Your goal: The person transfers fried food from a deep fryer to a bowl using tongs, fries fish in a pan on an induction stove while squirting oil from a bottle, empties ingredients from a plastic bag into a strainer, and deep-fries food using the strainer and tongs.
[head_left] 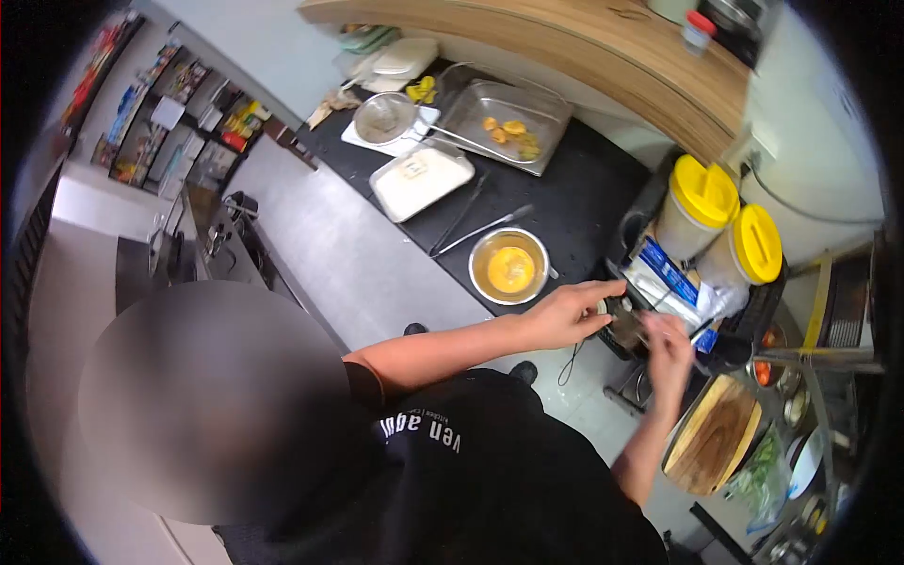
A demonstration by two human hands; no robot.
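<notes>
This is a kitchen (the black shirt even has the word "kitchen" on it). A metal bowl of yellow liquid stands on a dark counter; beyond the bowl are a strainer and a metal tray, to its right yellow-lidded tubs, farther right a wooden cutting board and leafy greens.

It's pretty plain kit tbh, a black tee with short sleeves, left hand and right hand both bare, white lettering like "ven aqu" with the end hard to read, a tinier "kitchen" line, plus dark shoes.
</notes>
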